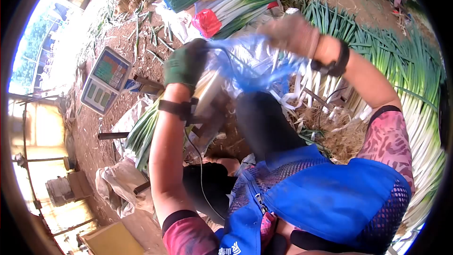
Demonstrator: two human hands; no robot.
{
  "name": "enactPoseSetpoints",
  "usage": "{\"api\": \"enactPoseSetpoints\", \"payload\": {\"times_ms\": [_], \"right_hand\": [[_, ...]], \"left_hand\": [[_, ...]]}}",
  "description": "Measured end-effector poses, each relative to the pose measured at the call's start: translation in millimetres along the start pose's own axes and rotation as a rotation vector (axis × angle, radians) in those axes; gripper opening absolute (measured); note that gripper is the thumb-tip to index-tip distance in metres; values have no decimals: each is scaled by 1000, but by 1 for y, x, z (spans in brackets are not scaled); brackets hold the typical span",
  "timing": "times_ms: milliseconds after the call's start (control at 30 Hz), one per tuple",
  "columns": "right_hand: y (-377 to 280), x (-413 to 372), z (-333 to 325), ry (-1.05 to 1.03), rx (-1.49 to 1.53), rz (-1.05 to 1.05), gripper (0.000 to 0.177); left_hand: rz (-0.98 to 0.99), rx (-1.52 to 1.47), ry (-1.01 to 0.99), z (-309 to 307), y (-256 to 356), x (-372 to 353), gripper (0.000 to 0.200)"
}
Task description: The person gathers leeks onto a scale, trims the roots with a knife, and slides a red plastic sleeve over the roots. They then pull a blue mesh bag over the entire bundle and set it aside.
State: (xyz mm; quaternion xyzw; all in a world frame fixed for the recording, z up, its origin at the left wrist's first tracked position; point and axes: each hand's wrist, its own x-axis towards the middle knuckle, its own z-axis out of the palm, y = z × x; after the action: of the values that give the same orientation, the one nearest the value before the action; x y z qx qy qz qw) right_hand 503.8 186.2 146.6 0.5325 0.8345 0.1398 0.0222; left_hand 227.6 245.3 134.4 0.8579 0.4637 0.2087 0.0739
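Blue vest fills the foreground. Beyond the dark knee, blue plastic spans hand to hand, long axis running crosswise. Left hand, green-gloved, closed on one end; right hand blurred at the other, grip hard to tell. Leek bundle lies beside the left forearm, nearer that hand than the right.

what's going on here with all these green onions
Someone in a blue vest is holding thin blue plastic between their gloved left hand and right hand, which is blurred. A bunch of green onions lies near the left forearm, a big pile of onions sits to the right, and wrapped bundles lie beyond the hands.
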Motion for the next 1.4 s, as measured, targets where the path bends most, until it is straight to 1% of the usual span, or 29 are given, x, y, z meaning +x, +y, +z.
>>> {"api": "enactPoseSetpoints", "payload": {"times_ms": [33, 67, 100, 167, 267, 333, 367, 400, 467, 500, 533, 567, 600, 633, 667, 700, 767, 800, 833, 900, 1000, 1067, 1133, 1200, 1233, 1267, 1300, 1333, 1400], "right_hand": [[41, 3, 27, 319, -6, -38, 17], [66, 5, 25, 141, -134, 183, 22], [103, 6, 41, 271, -143, 296, 23], [127, 7, 20, 348, 78, 697, 53], [121, -2, 3, 603, 982, 223, 37], [86, 3, -2, 461, 1658, 234, 20], [78, -2, 9, 417, 1671, 206, 25], [76, -8, 9, 55, 1660, 230, 26], [76, -20, 59, -137, 1233, 353, 24], [66, -32, 92, -172, 997, 456, 28], [53, -42, 120, -345, 892, 551, 41], [40, -53, 147, -530, 773, 621, 54], [12, -84, 187, -497, 707, 672, 59], [-17, -115, 226, -464, 642, 724, 63], [-27, -147, 274, -776, 690, 644, 53], [-65, -174, 294, -834, 632, 747, 48], [-108, -265, 393, -775, 663, 465, 52], [-120, -265, 390, -881, 752, 403, 50], [-124, -272, 381, -970, 824, 406, 48], [-120, -269, 367, -1092, 884, 418, 44], [-104, -246, 350, -1180, 939, 448, 38], [-84, -231, 339, -1209, 972, 462, 34], [-67, -213, 330, -1224, 1003, 468, 30], [-51, -198, 325, -1237, 1043, 467, 26], [-43, -191, 323, -1241, 1073, 468, 24], [-46, -177, 303, -1241, 1097, 513, 22], [-51, -163, 279, -1208, 1126, 629, 24], [-54, -157, 275, -1101, 1122, 762, 28], [-70, -135, 243, -1067, 1006, 744, 33]], "left_hand": [[-32, 46, -11, 1, -16, 5, 17], [-65, 92, -21, 6, -29, 9, 18], [-84, 69, -5, 12, -35, 12, 22], [-150, 107, -53, 19, -33, 23, 23], [-274, 176, -88, 34, -39, 46, 25], [-298, 158, -54, 52, -63, 55, 28], [-260, 89, -110, 51, -69, 58, 29], [-336, 51, -209, 54, -71, 56, 30], [-366, -2, -385, 51, -54, 46, 34], [-160, -134, -354, 85, -97, 27, 45], [-152, -193, -472, 73, -84, 15, 53], [-142, -264, -479, 69, -85, 3, 54], [-146, -332, -475, 60, -90, -11, 54], [121, -261, -374, 41, -99, -28, 52], [-77, -474, -371, 7, -90, -48, 48], [-275, -693, -325, -27, -81, -69, 43], [-428, -957, -110, -100, -69, -128, 38], [-493, -804, 62, -163, -67, -197, 38], [-548, -777, 208, -183, -61, -235, 38], [-782, -678, 362, -213, -66, -328, 39], [-1123, -553, 547, -206, -79, -490, 39], [-1358, -321, 555, -176, -71, -609, 46], [-1734, -11, 274, -146, -40, -700, 52], [-1758, -178, 380, -79, -31, -842, 51], [-1853, -245, 351, -51, -16, -872, 47], [-1943, -317, 315, -34, 0, -872, 42], [-2017, -341, 342, -12, 15, -871, 37], [-2009, -525, 473, 7, 24, -861, 36], [-1913, -393, 373, 35, 31, -842, 39]]}}
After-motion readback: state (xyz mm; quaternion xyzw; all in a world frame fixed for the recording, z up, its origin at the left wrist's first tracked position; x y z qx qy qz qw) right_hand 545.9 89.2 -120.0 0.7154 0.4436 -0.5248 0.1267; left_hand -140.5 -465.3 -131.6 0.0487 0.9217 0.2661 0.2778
